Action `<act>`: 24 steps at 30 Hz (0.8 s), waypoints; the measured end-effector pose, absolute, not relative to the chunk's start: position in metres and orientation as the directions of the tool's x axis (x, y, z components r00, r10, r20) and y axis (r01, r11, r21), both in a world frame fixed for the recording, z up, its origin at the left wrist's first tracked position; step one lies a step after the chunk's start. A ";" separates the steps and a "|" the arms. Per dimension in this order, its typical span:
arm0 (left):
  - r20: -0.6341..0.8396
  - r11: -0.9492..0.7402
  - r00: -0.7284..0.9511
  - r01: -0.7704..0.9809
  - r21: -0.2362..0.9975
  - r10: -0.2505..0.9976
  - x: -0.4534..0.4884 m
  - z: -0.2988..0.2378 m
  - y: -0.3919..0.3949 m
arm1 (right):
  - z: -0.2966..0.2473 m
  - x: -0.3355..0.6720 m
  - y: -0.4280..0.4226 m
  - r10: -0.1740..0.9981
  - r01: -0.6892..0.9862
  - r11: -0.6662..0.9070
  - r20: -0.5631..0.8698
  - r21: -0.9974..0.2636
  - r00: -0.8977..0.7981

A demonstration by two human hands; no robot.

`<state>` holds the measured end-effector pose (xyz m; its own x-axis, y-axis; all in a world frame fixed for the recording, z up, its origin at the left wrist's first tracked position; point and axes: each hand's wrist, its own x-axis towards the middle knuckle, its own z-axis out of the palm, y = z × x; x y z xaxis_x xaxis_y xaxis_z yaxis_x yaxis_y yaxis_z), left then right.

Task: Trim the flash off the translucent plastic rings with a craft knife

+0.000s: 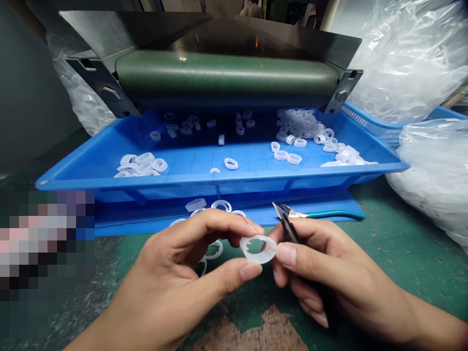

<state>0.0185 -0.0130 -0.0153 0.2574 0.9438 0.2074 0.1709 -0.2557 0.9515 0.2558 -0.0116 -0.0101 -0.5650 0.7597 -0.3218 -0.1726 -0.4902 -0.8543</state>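
Observation:
A translucent white plastic ring (258, 248) is pinched between the thumb and forefinger of my left hand (175, 282) and the thumb of my right hand (321, 273), low in the middle of the view. My right hand is also closed round small dark snips (287, 225), whose pointed tips stick up just behind the ring. Under my left fingers lie a few more white rings (215, 249) on the green worktop. Both hands hover in front of a blue tray (219, 180).
The blue tray holds several loose white rings (303, 134) in clusters, under a green conveyor roller (226, 78). Teal-handled cutters (321, 214) lie on a blue lid (310, 217). Clear bags of rings (413, 63) stand at right and back left. A pixelated patch covers the left edge.

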 end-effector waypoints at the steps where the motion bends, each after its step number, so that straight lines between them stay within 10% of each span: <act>1: 0.227 -0.281 0.266 0.183 0.942 0.937 0.022 -0.015 -0.012 | -0.009 0.256 -0.012 0.761 -0.176 -0.489 -0.319 -0.854 -0.565; 15: 0.543 -0.695 0.456 0.292 0.657 0.705 0.003 -0.026 -0.022 | -0.005 0.254 -0.012 0.793 -0.021 -0.389 -0.323 -0.921 -0.517; 24: 0.359 -0.464 0.346 0.298 0.834 0.867 0.004 -0.025 -0.020 | -0.006 0.254 -0.012 0.787 0.004 -0.425 -0.372 -0.905 -0.492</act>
<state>0.0038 -0.0197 -0.0252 0.3465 0.8667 0.3589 0.2979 -0.4644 0.8340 0.2540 -0.0118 -0.0064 -0.4919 0.7871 -0.3722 0.0044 -0.4252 -0.9051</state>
